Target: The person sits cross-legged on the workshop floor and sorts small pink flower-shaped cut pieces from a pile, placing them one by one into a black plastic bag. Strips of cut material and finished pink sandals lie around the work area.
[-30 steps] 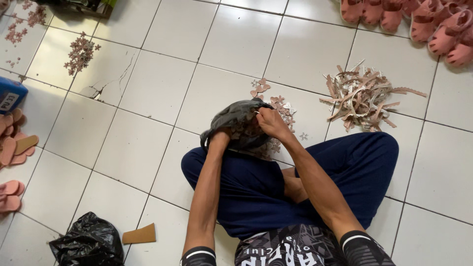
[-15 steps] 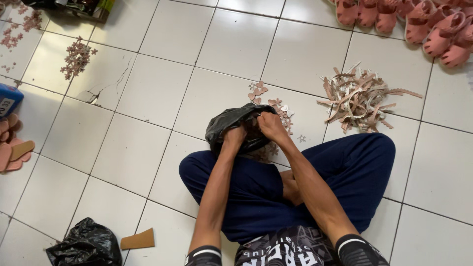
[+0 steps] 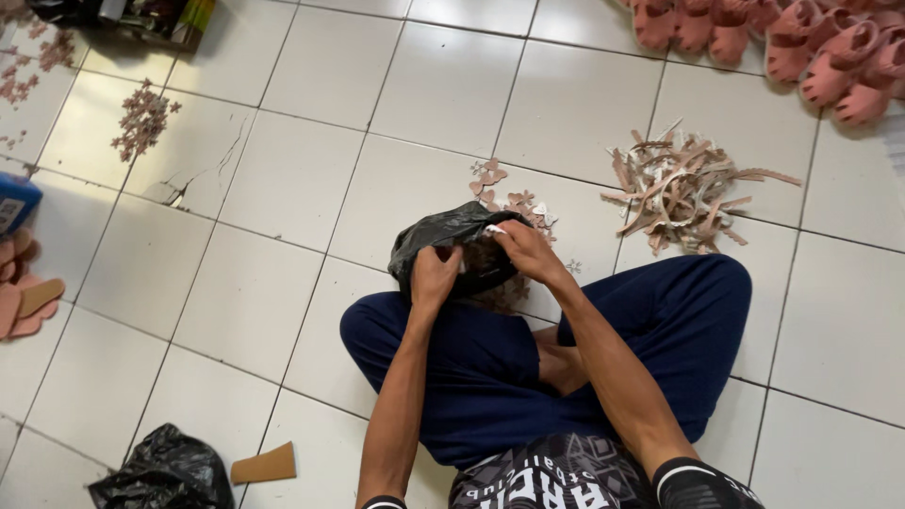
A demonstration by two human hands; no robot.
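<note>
Person's sitting cross-legged on a white tiled floor (image 3: 283, 188), both hands up at a black plastic bag (image 3: 452, 236) that sits just past their knees, about the middle of the view. The left hand (image 3: 436, 275) has its grip closed on the near left edge of the bag, fingers curled over the rim. The right hand (image 3: 526, 250) is pinching the right side of the opening, grip closed on the plastic too, so the mouth is held apart between the 2 hands. Some small pinkish cutouts (image 3: 514, 203) lie on the tiles just beyond the bag. Further right there's a messy pile of tan strips (image 3: 674, 188), and a row of pink sandals (image 3: 801, 42) at the far right. Near left sits another crumpled black bag (image 3: 160, 471) with a brown sole piece (image 3: 264, 465) just beside it.
</note>
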